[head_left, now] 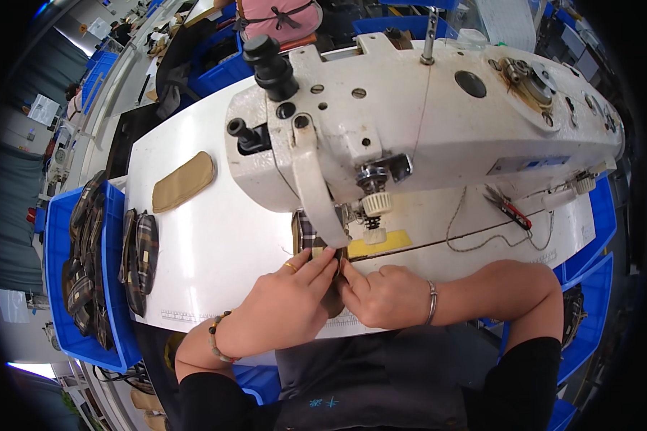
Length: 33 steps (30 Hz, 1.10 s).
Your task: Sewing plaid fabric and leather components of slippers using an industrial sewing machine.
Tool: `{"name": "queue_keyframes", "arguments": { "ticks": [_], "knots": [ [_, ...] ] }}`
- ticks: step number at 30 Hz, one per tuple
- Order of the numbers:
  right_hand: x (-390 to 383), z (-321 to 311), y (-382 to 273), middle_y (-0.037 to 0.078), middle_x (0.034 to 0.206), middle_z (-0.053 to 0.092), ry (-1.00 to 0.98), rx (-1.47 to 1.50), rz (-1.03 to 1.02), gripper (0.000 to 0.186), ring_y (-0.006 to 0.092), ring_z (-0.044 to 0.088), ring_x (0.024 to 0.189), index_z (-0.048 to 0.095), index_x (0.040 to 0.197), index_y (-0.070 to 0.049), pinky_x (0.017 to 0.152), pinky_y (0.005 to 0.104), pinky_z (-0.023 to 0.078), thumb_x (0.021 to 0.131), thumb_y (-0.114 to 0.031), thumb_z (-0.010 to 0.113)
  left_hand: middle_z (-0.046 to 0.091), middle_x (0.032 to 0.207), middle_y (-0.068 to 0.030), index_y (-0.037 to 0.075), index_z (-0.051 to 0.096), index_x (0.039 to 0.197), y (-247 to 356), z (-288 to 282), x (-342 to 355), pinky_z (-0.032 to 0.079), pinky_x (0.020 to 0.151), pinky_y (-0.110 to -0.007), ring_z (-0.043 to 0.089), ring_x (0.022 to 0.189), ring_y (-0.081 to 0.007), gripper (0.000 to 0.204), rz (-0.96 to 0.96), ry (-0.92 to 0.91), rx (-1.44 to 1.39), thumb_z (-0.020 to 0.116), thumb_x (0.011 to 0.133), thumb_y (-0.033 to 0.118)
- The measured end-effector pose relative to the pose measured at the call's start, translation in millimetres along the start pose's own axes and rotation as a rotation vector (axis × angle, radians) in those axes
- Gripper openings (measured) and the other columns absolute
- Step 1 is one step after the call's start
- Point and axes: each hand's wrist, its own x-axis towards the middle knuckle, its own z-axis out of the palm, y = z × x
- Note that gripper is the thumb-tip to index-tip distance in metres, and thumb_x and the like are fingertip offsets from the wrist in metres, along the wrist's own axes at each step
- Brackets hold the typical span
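A piece of plaid fabric with a small tan label lies under the head of a white sewing machine. My left hand rests on this fabric, its fingers stretched out and lying flat close to the machine's presser area. Beside it, my right hand pinches the fabric's near right edge between thumb and curled fingers. Part of the piece hangs toward me below the fingers, brownish in colour. The needle and presser foot are mostly hidden behind the machine's lever and my fingertips.
A tan padded piece lies on the white table. Plaid pouches stand by the left edge, next to a blue bin of more plaid pieces. Red-handled snips and a cord lie right of the machine's needle end.
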Motion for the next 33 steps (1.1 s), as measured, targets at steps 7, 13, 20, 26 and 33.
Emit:
{"name": "queue_keyframes", "arguments": {
  "ticks": [7, 13, 20, 26, 33],
  "knots": [
    [-1.9, -4.0, -6.9, 0.026, 0.093, 0.071, 0.047, -0.086, -0.058, 0.024, 0.0126, 0.056, 0.05, 0.071, 0.087, 0.003, 0.043, 0.0243, 0.04, 0.077, -0.016, 0.059, 0.062, 0.093, -0.0028, 0.008, 0.07, 0.115, 15.2, 9.7, 11.4, 0.054, 0.059, -0.032, 0.063, 0.074, -0.0197, 0.042, -0.117, 0.142, 0.022, 0.07, 0.074, 0.014],
    [-3.4, -2.8, -11.7, 0.033, 0.089, 0.068, 0.076, -0.034, -0.085, 0.024, 0.0175, 0.056, 0.049, 0.069, 0.081, 0.004, 0.042, 0.0261, 0.039, 0.075, -0.018, 0.06, 0.054, 0.083, 0.0004, 0.004, 0.067, 0.117, 23.0, 19.1, 6.0, 0.05, 0.054, -0.028, 0.061, 0.073, -0.0149, 0.046, -0.039, 0.142, 0.217, 0.068, 0.073, 0.018],
    [-2.9, -3.0, -10.2, 0.026, 0.088, 0.072, 0.066, -0.061, -0.122, 0.023, 0.0126, 0.054, 0.05, 0.069, 0.076, -0.001, 0.044, 0.0249, 0.037, 0.071, -0.021, 0.059, 0.057, 0.078, -0.0026, 0.005, 0.068, 0.116, 16.6, 19.2, 11.0, 0.049, 0.052, -0.033, 0.061, 0.06, -0.0198, 0.05, -0.043, 0.149, 0.076, 0.072, 0.068, 0.016],
    [-2.7, -3.0, -4.1, 0.033, 0.085, 0.068, 0.088, 0.018, -0.199, 0.025, 0.0185, 0.059, 0.051, 0.067, 0.075, 0.005, 0.043, 0.0275, 0.042, 0.07, -0.019, 0.06, 0.061, 0.076, -0.0044, 0.002, 0.069, 0.113, 10.0, 9.4, 16.0, 0.049, 0.05, -0.035, 0.063, 0.06, -0.0227, 0.04, -0.043, 0.101, -0.097, 0.069, 0.076, 0.018],
    [-0.1, 2.9, 4.9, 0.032, 0.086, 0.069, 0.103, -0.016, -0.149, 0.024, 0.0177, 0.059, 0.05, 0.067, 0.076, 0.004, 0.041, 0.0283, 0.043, 0.071, -0.018, 0.06, 0.061, 0.075, -0.007, 0.003, 0.069, 0.112, 3.1, 11.5, 24.7, 0.05, 0.053, -0.038, 0.064, 0.062, -0.0264, 0.038, -0.075, 0.165, -0.133, 0.068, 0.077, 0.017]
  ]
}}
